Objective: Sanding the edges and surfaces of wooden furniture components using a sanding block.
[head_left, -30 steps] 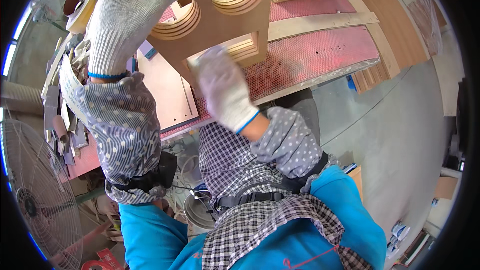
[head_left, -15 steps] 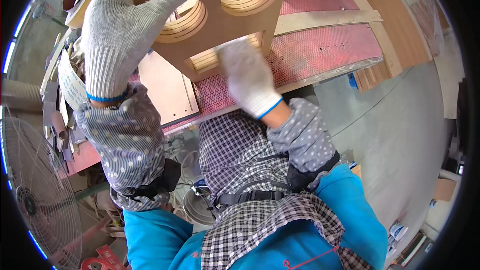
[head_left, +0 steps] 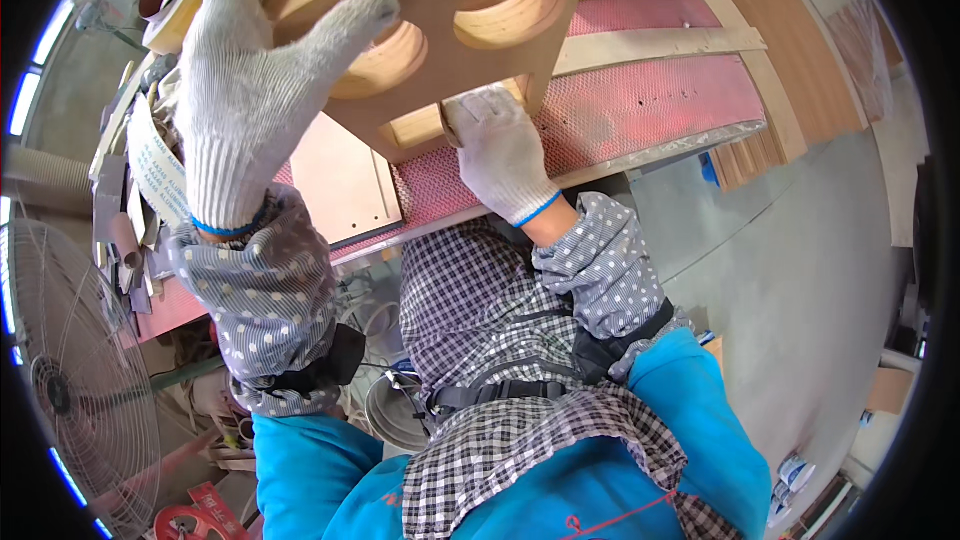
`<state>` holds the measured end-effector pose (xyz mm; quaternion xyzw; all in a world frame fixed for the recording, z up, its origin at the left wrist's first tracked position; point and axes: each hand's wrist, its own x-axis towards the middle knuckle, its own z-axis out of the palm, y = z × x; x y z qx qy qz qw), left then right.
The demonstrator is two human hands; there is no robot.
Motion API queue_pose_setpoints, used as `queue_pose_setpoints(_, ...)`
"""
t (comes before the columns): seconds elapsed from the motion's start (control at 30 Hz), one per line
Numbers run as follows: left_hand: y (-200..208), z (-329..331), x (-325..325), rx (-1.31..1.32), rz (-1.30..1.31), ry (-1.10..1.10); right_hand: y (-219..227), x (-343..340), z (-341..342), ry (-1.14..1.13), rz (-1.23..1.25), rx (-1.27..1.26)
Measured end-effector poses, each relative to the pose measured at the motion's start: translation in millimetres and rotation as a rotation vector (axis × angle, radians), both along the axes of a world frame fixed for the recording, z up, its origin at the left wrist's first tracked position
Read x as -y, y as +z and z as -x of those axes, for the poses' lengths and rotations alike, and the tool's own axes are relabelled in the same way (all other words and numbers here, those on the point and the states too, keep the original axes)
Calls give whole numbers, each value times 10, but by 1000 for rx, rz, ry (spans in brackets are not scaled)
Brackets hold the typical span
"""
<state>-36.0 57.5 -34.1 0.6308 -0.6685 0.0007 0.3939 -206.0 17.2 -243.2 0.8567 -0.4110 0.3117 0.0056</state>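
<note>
A thick wooden panel [head_left: 425, 75] with two round holes and a rectangular opening [head_left: 415, 128] stands tilted on the bench. My left hand [head_left: 245, 85], in a white knit glove, grips its left edge, the thumb stretched across the face; the other fingertips are hidden behind the wood. At the rectangular opening my gloved right hand [head_left: 500, 145] is closed on a thin brown piece that looks like folded sandpaper [head_left: 450, 126]. It sits against the inside of the opening, its far end hidden.
Pink mesh covers the bench top [head_left: 660, 100], with a pale wood strip [head_left: 660, 48] across it. A flat board [head_left: 345, 180] lies left of the panel. Abrasive strips [head_left: 150, 175] and scraps crowd the left side, above a caged fan [head_left: 85, 380]. Wooden boards [head_left: 790, 50] stand at right.
The panel has shifted slightly downward in view, with my left hand on it. My right hand, blurred before, is now sharp, at nearly the same place in the rectangular opening.
</note>
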Motion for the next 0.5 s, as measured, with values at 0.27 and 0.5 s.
queue_pose_setpoints(0.27, -379, -282, -109, -728, 141, -286, -50, -12, -14, 36, -46, -24)
queue_pose_setpoints(0.5, -1158, -206, 48, -827, 70, -260, 33, -76, 25, 83, -43, 24)
